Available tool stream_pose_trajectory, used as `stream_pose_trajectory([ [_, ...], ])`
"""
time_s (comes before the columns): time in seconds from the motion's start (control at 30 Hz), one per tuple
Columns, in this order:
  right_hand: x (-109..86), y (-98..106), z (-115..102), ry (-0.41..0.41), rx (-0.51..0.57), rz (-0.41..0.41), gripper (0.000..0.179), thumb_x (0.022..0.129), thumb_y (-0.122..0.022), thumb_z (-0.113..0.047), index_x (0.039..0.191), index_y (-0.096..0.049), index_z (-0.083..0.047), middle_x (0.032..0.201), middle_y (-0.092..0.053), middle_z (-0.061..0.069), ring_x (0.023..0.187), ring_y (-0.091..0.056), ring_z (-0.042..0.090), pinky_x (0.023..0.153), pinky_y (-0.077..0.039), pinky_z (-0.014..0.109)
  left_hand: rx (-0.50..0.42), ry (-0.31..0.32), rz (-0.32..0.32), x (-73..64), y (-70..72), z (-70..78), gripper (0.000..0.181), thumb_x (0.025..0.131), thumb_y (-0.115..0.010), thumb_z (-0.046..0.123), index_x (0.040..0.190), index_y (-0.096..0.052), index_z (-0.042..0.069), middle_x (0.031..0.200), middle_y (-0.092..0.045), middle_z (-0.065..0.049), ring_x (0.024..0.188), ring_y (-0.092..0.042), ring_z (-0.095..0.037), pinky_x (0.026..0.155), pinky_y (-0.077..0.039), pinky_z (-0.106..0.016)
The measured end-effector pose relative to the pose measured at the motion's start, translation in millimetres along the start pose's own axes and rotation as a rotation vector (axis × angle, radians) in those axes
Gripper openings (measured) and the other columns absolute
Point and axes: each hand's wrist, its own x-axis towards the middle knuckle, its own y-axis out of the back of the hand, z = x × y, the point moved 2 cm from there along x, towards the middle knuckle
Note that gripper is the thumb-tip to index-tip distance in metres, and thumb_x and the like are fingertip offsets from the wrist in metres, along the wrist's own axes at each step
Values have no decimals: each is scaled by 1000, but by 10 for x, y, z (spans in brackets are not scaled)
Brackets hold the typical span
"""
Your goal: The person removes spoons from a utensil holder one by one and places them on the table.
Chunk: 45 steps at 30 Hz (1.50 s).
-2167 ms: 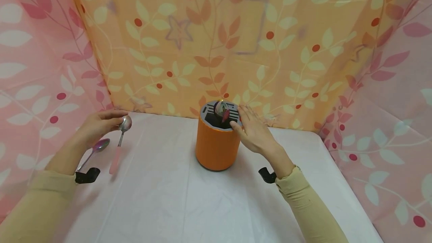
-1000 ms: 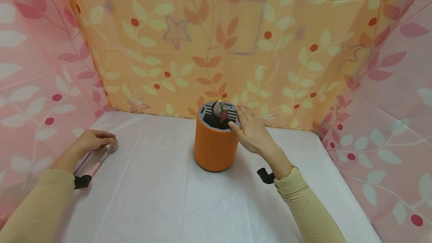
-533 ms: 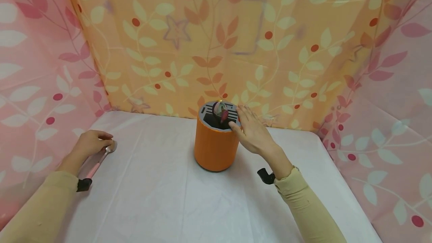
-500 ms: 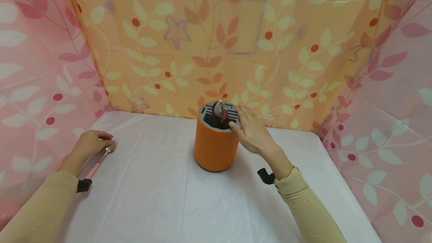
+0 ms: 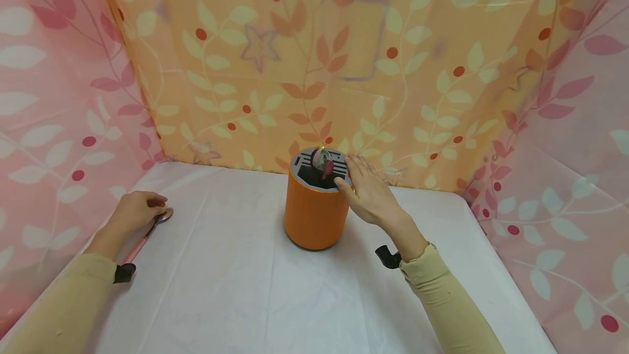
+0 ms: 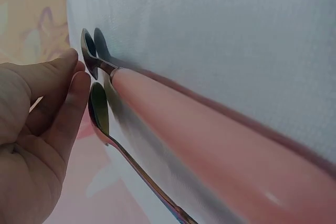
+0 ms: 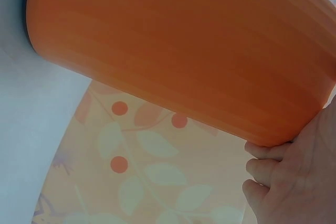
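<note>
Out on the left, the left hand point(image 5: 132, 212) had its fingers bent and its tips bunched right at the bowls of two spoons! The pink-handled spoon point(image 6: 210, 140) lay on the white cloth point(image 5: 221, 288), its handle running back toward the wrist. Just beside it sat the second spoon point(image 6: 98, 109), slim and iridescent, its bowl right by a fingertip (only the left wrist view caught that one). A pinch or a mere brush? Impossible to tell from either angle.

Over in the middle, the orange holder point(image 5: 314, 217) stood upright, well apart from the spoons, and the right hand point(image 5: 371, 193) was on it: fingers extended along the far right edge, thumb at the front of the rim, open rather than clenched. Up top, a shiny rounded piece point(image 5: 321, 159) poked out of the grey slotted lid point(image 5: 302, 171). Behind it all hung the yellow leaf-patterned backdrop point(image 5: 314, 42).
</note>
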Motion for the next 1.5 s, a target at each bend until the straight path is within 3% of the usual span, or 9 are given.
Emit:
stream_pose_trajectory([
  [0.2,-7,-10,6,-5,7,-7,82,110,-24,-61,164,-22,0,173,-16,13,161,-8,29,130,-9,47,-24,-5,18,1,-9,26,32,98,-73,12,121,-70,-9,107,-74,-24,100,-65,-41,83,-55,-50],
  [0.33,-11,-21,7,-13,12,-16,83,109,-24,-62,164,-21,-1,173,-16,12,161,-7,28,130,-7,46,-40,-48,75,-11,6,142,36,98,-73,15,126,-68,-7,108,-74,-25,100,-67,-42,82,-53,-44],
  [0.57,-18,-22,10,-19,11,-17,83,109,-23,-63,165,-21,-2,174,-15,11,161,-6,27,130,-6,45,-120,-141,217,-11,96,602,47,99,-73,20,137,-62,-4,122,-71,-25,102,-71,-45,68,-50,-18],
  [0.77,-18,-12,5,-18,8,-16,83,109,-23,-63,165,-21,-1,173,-15,11,161,-6,27,130,-6,45,-206,-206,352,-19,165,1083,46,101,-70,16,141,-60,-4,136,-63,-24,106,-69,-42,75,-49,-7],
  [0.87,-18,-9,0,-17,9,-15,83,109,-23,-63,165,-21,-1,173,-15,11,161,-5,27,130,-6,44,-276,-266,440,-26,178,1335,42,100,-71,11,139,-63,-3,136,-64,-22,103,-70,-29,75,-41,1],
  [1.0,-17,-10,-2,-14,7,-11,82,109,-23,-62,165,-21,-1,173,-16,12,161,-5,27,130,-6,44,-348,-385,528,-48,189,1644,39,96,-73,1,135,-67,-1,131,-67,-21,97,-64,5,74,-44,-1],
  [1.07,-16,-11,1,-12,5,-8,82,109,-23,-62,165,-21,-1,173,-16,12,161,-6,27,130,-7,45,-382,-444,546,-60,187,1780,40,94,-74,-3,133,-69,0,126,-69,-20,96,-59,15,75,-47,-3],
  [1.3,-17,-16,4,-8,1,-4,82,110,-23,-61,164,-22,0,173,-17,13,161,-7,29,130,-10,49,-502,-572,572,-144,126,2215,48,88,-77,-10,133,-70,3,128,-69,-15,101,-68,-15,82,-52,-9],
  [1.5,-8,-11,-3,-1,0,-2,81,110,-24,-61,164,-22,0,172,-18,14,161,-8,29,130,-10,48,-585,-662,592,-203,43,2533,47,87,-76,-12,132,-70,2,127,-70,-14,104,-69,-20,84,-56,-15],
])
